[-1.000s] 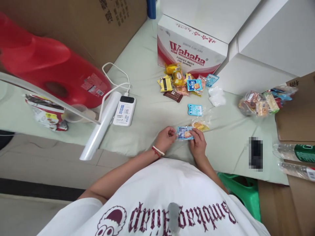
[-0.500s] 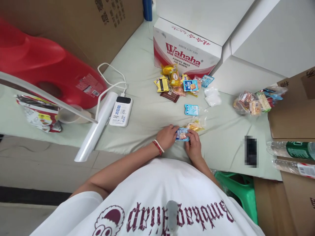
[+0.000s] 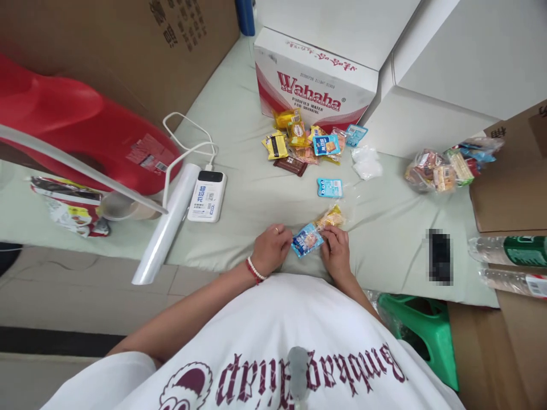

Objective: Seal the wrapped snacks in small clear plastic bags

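Observation:
A blue snack packet (image 3: pixel 306 240) with a food picture on it is tilted between my hands, close to my body. My right hand (image 3: pixel 336 250) pinches its upper right corner. At the packet's left edge is my left hand (image 3: pixel 273 247), fingers curled together; whether they hold a piece of the packet is hidden. Just beyond, a yellow clear-wrapped snack (image 3: pixel 331 217) lies on the cloth, partly behind the packet. Farther up, a light-blue packet (image 3: pixel 329 188) lies flat.
A pile of small snack packets (image 3: pixel 299 142) lies before the Wahaba-style printed carton (image 3: pixel 316 85). White crumpled wrappers (image 3: pixel 367 163) are beside it. Bagged snacks (image 3: pixel 436 171) and a pixelated dark object (image 3: pixel 440 256) lie right. A power bank (image 3: pixel 207 196) and a plastic roll (image 3: pixel 166 222) lie left.
My left hand has moved left, from gripping the packet's upper left part to its left edge. The blue packet has tilted, its left end lower and nearer to me.

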`<state>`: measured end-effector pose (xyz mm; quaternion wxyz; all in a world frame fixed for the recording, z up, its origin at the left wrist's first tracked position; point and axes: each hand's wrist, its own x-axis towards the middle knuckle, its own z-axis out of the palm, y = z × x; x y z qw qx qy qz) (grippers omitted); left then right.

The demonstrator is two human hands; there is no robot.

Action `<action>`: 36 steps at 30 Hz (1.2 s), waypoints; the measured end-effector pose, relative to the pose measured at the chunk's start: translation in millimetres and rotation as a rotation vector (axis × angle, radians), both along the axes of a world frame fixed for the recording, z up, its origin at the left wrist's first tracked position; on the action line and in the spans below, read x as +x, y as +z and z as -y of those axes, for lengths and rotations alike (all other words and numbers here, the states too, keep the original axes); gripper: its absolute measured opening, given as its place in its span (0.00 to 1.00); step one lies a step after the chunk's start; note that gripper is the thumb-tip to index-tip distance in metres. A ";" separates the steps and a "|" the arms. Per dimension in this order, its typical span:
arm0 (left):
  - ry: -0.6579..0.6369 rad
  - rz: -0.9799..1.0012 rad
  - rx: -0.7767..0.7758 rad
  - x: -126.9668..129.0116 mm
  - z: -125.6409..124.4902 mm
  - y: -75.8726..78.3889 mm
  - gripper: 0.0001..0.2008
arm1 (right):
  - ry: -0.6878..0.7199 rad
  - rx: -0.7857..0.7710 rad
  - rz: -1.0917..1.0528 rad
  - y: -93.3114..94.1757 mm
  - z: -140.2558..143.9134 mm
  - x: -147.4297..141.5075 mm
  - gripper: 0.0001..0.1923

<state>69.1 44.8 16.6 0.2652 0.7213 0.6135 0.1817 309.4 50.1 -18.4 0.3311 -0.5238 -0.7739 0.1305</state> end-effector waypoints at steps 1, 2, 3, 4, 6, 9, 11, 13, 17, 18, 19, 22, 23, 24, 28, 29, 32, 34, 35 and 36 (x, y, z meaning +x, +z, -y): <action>-0.057 -0.026 0.008 1.4 5.6 -1.4 0.09 | 0.002 -0.003 -0.002 -0.2 0.0 -0.1 0.12; -0.094 -0.049 -0.002 3.5 9.3 -2.1 0.11 | 0.005 -0.007 -0.001 -0.3 -0.1 -0.2 0.12; -0.103 -0.074 -0.018 5.9 11.2 -2.0 0.12 | 0.009 -0.011 0.000 -0.3 -0.1 -0.3 0.13; -0.088 -0.106 -0.031 8.6 11.4 -1.2 0.14 | 0.012 -0.013 0.000 -0.1 -0.2 -0.4 0.13; -0.048 -0.174 -0.048 13.8 8.5 1.9 0.16 | 0.014 -0.011 0.006 0.6 -0.2 -0.8 0.12; -0.034 -0.216 -0.046 19.5 2.3 5.8 0.16 | 0.003 -0.009 0.017 1.5 0.2 -1.9 0.11; -0.034 -0.172 -0.055 20.8 -0.2 6.0 0.13 | -0.007 -0.017 0.015 1.5 0.6 -2.6 0.12; -0.020 -0.066 -0.089 18.7 -0.3 6.1 0.10 | -0.011 -0.027 0.005 0.8 0.9 -2.9 0.12; 0.051 0.183 -0.126 -3.6 5.5 14.7 0.11 | -0.020 -0.057 -0.013 -0.4 0.6 -2.6 0.12; 0.054 0.240 -0.139 -13.6 6.8 18.5 0.12 | -0.023 -0.057 -0.017 -0.2 0.5 -2.7 0.12; 0.056 0.302 -0.167 -25.0 7.1 22.1 0.13 | -0.027 -0.051 -0.018 0.3 0.5 -3.0 0.12; 0.158 0.518 -0.296 -59.9 -1.8 28.7 0.16 | -0.030 -0.022 0.000 2.2 0.9 -4.6 0.12; 0.235 0.558 -0.304 -69.0 -8.3 28.9 0.17 | -0.025 -0.019 0.013 2.5 1.1 -5.3 0.13; 0.317 0.559 -0.284 -75.5 -16.1 28.4 0.18 | -0.017 -0.021 0.028 2.5 1.1 -5.9 0.14; 0.475 0.312 0.008 -71.6 -45.3 24.4 0.22 | 0.030 -0.050 0.042 1.0 1.2 -4.8 0.14; 0.427 0.273 0.087 -64.2 -49.8 23.7 0.22 | 0.038 -0.056 0.013 1.3 1.6 -3.3 0.13; 0.089 0.338 0.136 -35.4 -58.0 19.6 0.19 | 0.044 -0.107 -0.142 6.9 5.0 2.8 0.13; -0.062 0.421 0.053 -16.0 -62.1 13.9 0.19 | 0.012 -0.165 -0.255 13.9 7.4 6.1 0.14; -0.087 0.447 0.018 -7.2 -64.0 10.6 0.20 | -0.024 -0.194 -0.304 17.7 7.9 6.9 0.14; -0.105 0.463 0.001 0.9 -65.6 7.4 0.22 | -0.069 -0.224 -0.344 21.2 7.6 7.0 0.15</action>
